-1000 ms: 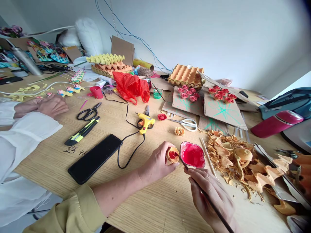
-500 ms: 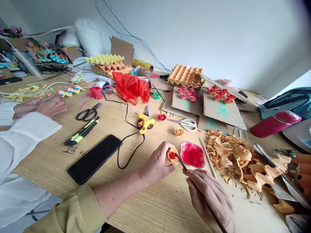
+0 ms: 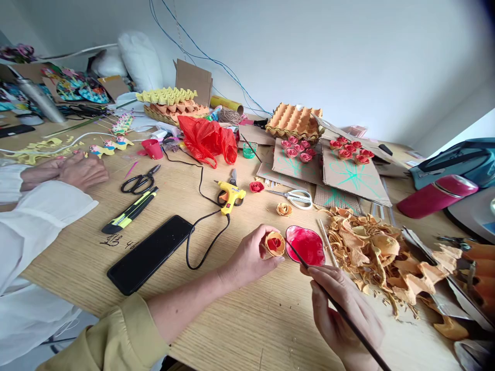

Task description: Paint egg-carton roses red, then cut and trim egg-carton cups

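Between thumb and fingers my left hand (image 3: 253, 255) holds an egg-carton rose (image 3: 275, 243), its centre red and its outer petals bare orange-tan. My right hand (image 3: 344, 304) grips a dark, thin paintbrush (image 3: 332, 299) by its handle. The brush's tip points up and left, near the rim of a small dish of red paint (image 3: 305, 246) just right of the rose. Beyond them sit an unpainted rose (image 3: 284, 209) and a red rose (image 3: 256, 187). A pale stick (image 3: 328, 242) lies right of the dish.
A yellow glue gun (image 3: 231, 197) with its cord, a black phone (image 3: 150, 255), a box cutter (image 3: 130, 210) and white-handled scissors (image 3: 297, 198) lie around. Carton scraps (image 3: 371, 252) pile at right. Painted roses stand on cardboard (image 3: 351, 180). Another person's hands (image 3: 81, 171) rest at left.
My right hand has moved right and slightly down, drawing the brush from the rose toward the paint dish. More red shows in the rose's centre, now turned more toward me.
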The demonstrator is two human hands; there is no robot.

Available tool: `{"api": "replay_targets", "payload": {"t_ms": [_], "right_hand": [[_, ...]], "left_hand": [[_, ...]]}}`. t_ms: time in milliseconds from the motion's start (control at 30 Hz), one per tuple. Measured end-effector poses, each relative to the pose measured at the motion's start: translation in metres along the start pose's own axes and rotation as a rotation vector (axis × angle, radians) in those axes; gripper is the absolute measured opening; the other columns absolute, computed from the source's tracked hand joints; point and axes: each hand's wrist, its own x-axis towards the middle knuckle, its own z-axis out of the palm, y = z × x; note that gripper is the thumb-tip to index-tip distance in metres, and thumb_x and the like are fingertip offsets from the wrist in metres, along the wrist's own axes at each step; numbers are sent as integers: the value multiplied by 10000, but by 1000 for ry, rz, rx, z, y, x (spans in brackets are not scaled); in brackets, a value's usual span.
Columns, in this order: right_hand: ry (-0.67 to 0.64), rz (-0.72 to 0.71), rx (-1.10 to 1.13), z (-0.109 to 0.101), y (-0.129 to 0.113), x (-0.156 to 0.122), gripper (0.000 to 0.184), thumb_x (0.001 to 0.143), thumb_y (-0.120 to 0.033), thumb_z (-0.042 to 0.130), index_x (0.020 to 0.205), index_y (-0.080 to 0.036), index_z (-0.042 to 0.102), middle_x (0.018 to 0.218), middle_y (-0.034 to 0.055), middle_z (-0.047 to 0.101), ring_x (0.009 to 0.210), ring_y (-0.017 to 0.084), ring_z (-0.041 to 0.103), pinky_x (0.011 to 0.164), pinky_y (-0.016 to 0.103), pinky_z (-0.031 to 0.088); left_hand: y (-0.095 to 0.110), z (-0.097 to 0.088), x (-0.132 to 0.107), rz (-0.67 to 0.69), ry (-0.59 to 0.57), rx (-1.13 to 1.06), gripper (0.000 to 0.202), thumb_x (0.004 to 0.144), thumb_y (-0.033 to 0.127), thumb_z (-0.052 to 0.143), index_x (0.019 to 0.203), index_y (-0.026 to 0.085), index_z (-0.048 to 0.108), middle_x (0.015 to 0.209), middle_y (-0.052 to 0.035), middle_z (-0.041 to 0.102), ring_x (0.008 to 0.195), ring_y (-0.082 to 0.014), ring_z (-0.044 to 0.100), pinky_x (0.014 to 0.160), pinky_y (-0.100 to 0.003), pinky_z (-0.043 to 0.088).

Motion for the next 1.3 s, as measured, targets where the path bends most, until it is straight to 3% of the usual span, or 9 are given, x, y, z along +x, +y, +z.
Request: {"api": "replay_targets", "payload": {"t_ms": [233,433,567,700,967,1300], "right_hand": [[-17,56,2,-3,2,2,318,911,-20,589,1195,-153,638,1005,86,752,932,183,736,863,325,596],[61,81,-111,-6,2,10,276,929,-34,570,1149,-185,641,953,64,753,883,173,735,773,275,592],[99,109,-182,-7,8,15,206,970,-112,562,1146,-192,634,920,52,736,814,169,725,739,272,594],[3,204,-236,-7,12,18,123,1018,-203,522,1076,-209,630,882,37,711,716,150,693,664,251,588],[-133,259,-217,-6,18,11,142,1044,-246,473,1069,-199,605,813,14,674,666,139,671,579,236,545],[-172,187,-265,-5,19,16,124,1024,-200,487,1047,-185,607,818,23,698,664,142,680,623,251,522]], "left_hand": [[-5,-2,5,-42,-97,-274,474,747,258,795,1169,168,599,1042,-54,698,921,-185,676,823,-287,552],[-6,-4,6,-88,-187,-447,585,716,372,871,1188,180,584,1154,-79,672,1062,-203,669,931,-300,529],[-10,-4,8,-71,-200,-476,594,727,328,863,1211,192,547,1152,-72,658,1047,-185,667,931,-299,527],[-10,-3,7,-28,-149,-382,488,771,183,780,1197,195,544,1125,-66,655,1025,-177,662,917,-298,539],[-8,-4,3,221,-37,16,403,818,70,655,1187,197,558,1129,-62,682,1039,-183,669,926,-288,542],[-9,-4,4,228,-27,19,486,775,25,653,1220,197,558,1177,-76,683,1063,-197,679,939,-300,552]]}}
